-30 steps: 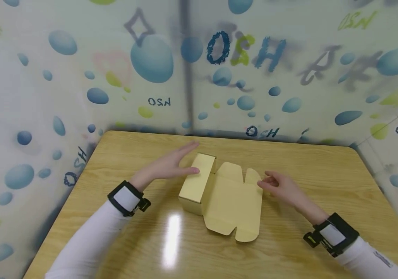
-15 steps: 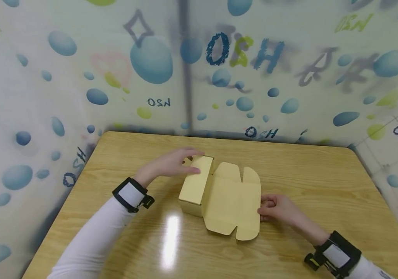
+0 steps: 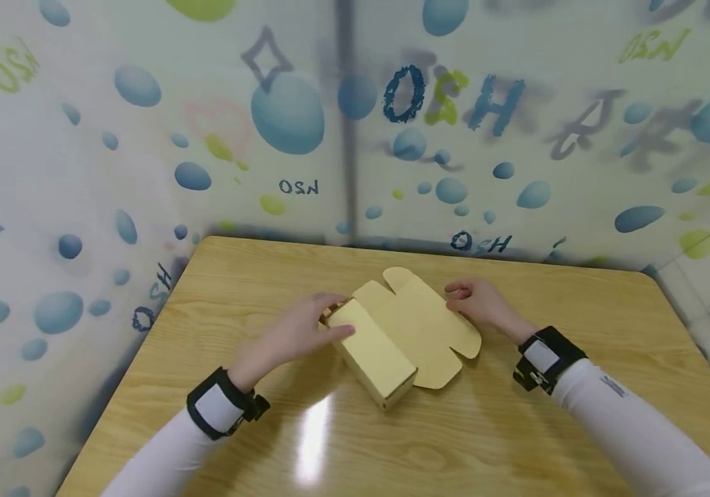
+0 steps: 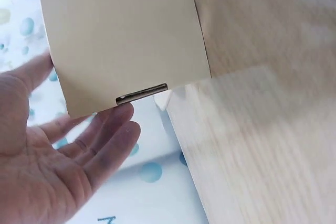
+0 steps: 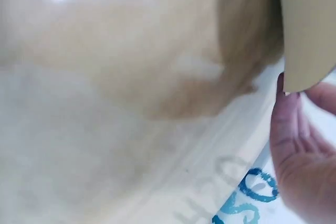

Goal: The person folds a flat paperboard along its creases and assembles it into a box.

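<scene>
My left grip (image 3: 289, 333) is clamped on one end of the cardboard box (image 3: 375, 351), thumb over its top, on the tabletop (image 3: 454, 449). My right grip (image 3: 481, 301) meets the spread lid's (image 3: 416, 319) outer edge; whether it pinches, I cannot tell.

pale yellow box (image 3: 380, 351), blue-spotted wall (image 3: 289, 114)

"OSH" lettering (image 3: 445, 99) on wall (image 3: 392, 34)
</scene>
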`<act>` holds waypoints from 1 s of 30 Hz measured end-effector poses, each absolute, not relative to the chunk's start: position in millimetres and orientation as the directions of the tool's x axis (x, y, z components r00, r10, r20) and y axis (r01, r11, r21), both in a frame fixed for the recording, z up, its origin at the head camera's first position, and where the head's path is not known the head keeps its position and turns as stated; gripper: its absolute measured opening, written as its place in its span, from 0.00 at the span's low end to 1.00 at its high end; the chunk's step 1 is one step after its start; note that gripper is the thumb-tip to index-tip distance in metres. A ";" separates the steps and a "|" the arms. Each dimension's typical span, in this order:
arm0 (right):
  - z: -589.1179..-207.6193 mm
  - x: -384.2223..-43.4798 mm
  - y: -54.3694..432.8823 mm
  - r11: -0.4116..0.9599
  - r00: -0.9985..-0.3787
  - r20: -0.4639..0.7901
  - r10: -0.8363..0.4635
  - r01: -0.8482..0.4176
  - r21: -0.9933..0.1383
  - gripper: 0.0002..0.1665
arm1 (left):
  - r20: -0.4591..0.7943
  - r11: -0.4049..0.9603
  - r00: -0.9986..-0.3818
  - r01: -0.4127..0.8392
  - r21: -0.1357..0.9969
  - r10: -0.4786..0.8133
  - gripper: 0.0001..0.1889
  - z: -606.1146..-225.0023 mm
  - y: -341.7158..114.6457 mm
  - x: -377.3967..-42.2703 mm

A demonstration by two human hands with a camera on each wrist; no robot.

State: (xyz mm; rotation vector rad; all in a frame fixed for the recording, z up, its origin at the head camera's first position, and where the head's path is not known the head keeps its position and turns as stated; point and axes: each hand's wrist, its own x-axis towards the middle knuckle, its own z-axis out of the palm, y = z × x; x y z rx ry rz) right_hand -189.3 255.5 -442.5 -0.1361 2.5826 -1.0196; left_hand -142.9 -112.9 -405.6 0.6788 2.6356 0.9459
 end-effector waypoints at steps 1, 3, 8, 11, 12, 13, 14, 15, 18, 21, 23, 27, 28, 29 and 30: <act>-443.0 -195.5 254.8 0.745 -0.929 -0.286 -0.236 0.016 -0.667 0.27 | -0.082 0.674 -0.865 0.322 0.665 0.494 0.34 -407.2 -111.2 -136.9; -443.9 -205.5 253.4 0.758 -0.924 -0.276 -0.266 -0.023 -0.652 0.25 | -0.077 0.655 -0.878 0.290 0.698 0.472 0.32 -409.6 -106.7 -126.2; -443.8 -218.5 248.9 0.760 -0.914 -0.264 -0.307 -0.068 -0.647 0.24 | -0.100 0.635 -0.902 0.213 0.743 0.420 0.31 -413.2 -98.0 -106.7; -441.6 -219.4 248.1 0.752 -0.916 -0.259 -0.306 -0.066 -0.655 0.26 | -0.120 0.629 -0.913 0.168 0.759 0.389 0.32 -414.4 -97.4 -102.5; -440.7 -218.5 248.5 0.751 -0.919 -0.258 -0.299 -0.059 -0.658 0.28 | -0.117 0.625 -0.920 0.156 0.765 0.373 0.32 -414.6 -98.1 -102.8; -439.2 -216.7 249.1 0.753 -0.922 -0.255 -0.293 -0.057 -0.656 0.29 | -0.113 0.616 -0.928 0.141 0.775 0.354 0.32 -415.2 -99.2 -103.9; -437.8 -214.4 249.9 0.754 -0.925 -0.255 -0.283 -0.050 -0.655 0.30 | -0.107 0.612 -0.937 0.128 0.780 0.333 0.31 -415.7 -101.0 -105.7; -436.8 -211.4 250.7 0.754 -0.927 -0.256 -0.273 -0.041 -0.656 0.31 | -0.099 0.607 -0.946 0.116 0.786 0.309 0.31 -415.8 -103.2 -107.9; -432.8 -194.5 259.0 0.751 -0.937 -0.263 -0.230 0.001 -0.660 0.35 | -0.077 0.589 -0.960 0.100 0.802 0.268 0.31 -418.3 -106.0 -119.9; -430.1 -173.7 266.5 0.723 -0.937 -0.294 -0.189 0.070 -0.688 0.38 | -0.086 0.583 -0.960 0.090 0.808 0.267 0.32 -422.1 -108.3 -135.5; -429.5 -158.9 270.2 0.685 -0.930 -0.330 -0.163 0.134 -0.716 0.41 | -0.109 0.578 -0.956 0.072 0.813 0.272 0.32 -425.9 -109.0 -145.8; -433.8 -131.6 273.8 0.606 -0.909 -0.393 -0.137 0.237 -0.760 0.41 | -0.158 0.589 -0.946 0.042 0.807 0.283 0.31 -435.4 -107.7 -161.6; -435.6 -125.6 273.7 0.589 -0.904 -0.406 -0.137 0.256 -0.767 0.40 | -0.170 0.593 -0.943 0.036 0.805 0.287 0.30 -438.4 -106.8 -164.8; -437.5 -120.3 273.2 0.571 -0.897 -0.422 -0.133 0.279 -0.772 0.39 | -0.178 0.594 -0.939 0.033 0.804 0.293 0.30 -441.0 -105.5 -167.7; -439.3 -115.3 272.3 0.555 -0.891 -0.434 -0.133 0.296 -0.777 0.38 | -0.187 0.595 -0.936 0.029 0.803 0.298 0.29 -443.2 -103.9 -170.1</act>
